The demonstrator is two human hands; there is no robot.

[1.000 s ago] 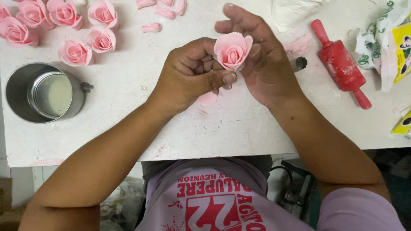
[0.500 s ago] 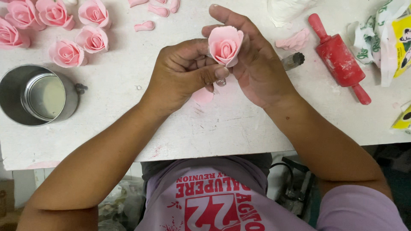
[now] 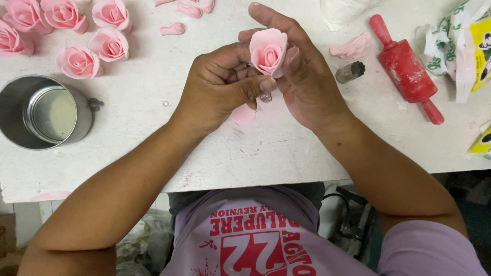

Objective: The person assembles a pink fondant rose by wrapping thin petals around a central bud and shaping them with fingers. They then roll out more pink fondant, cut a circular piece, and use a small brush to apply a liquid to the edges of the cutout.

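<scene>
While cupped, left hand (image 3: pixel 220 87), right hand (image 3: pixel 307 82) pinch pink rose (image 3: pixel 267 51).

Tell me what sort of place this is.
Probably a cake-decorating or craft worktable. Both hands, left hand and right hand, shape a pink rose; finished roses lie on the white table, beside a red rolling pin and a metal tin.

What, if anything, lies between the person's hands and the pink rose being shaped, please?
Nothing visible does: the left hand and right hand both hold the pink rose directly, above the white table.
</scene>
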